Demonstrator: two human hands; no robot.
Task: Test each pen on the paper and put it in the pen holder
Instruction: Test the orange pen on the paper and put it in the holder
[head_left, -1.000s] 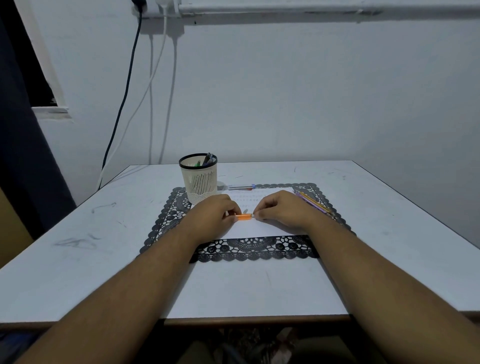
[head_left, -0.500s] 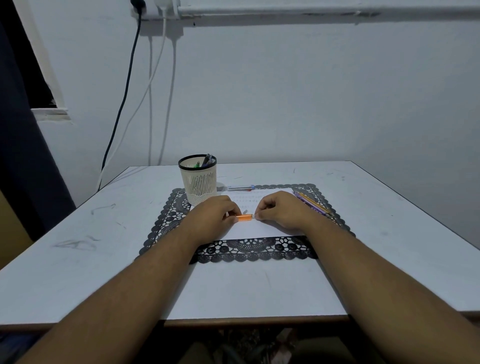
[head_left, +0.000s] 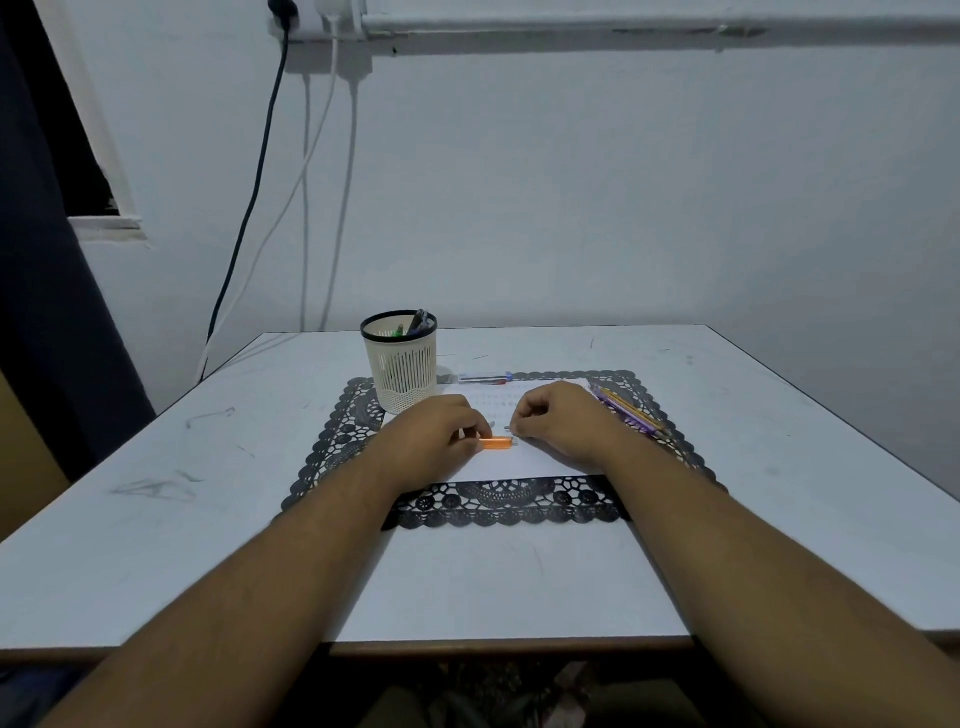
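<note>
Orange pen (head_left: 494, 443) lies low over the paper (head_left: 524, 460), long axis running left-right across the view, roughly level. Left hand (head_left: 434, 439) grips its left end w/ curled fingers; only a short orange stretch shows past the knuckles. Right hand (head_left: 558, 422) sits just right of that stretch, fingers curled, pinching a small grey piece at its fingertips (head_left: 514, 427), slightly above and apart from the orange end. Can't tell if that piece is the cap or the tip.

Paper lies on a black lace mat (head_left: 493, 506), mid-table. Pen holder (head_left: 401, 361) stands upright at the mat's far-left corner, just beyond the left hand, w/ a few pens inside leaning right. Blue-and-red pen (head_left: 484, 378) lies left-right at the paper's far edge, near the holder. Bundle of pens (head_left: 631, 413) lies diagonally on the mat's right side, just beside the right wrist.

Table (head_left: 779, 467) has bare surface left and right of the mat and toward the near edge. Cables (head_left: 311, 208) hang on the wall behind.
</note>
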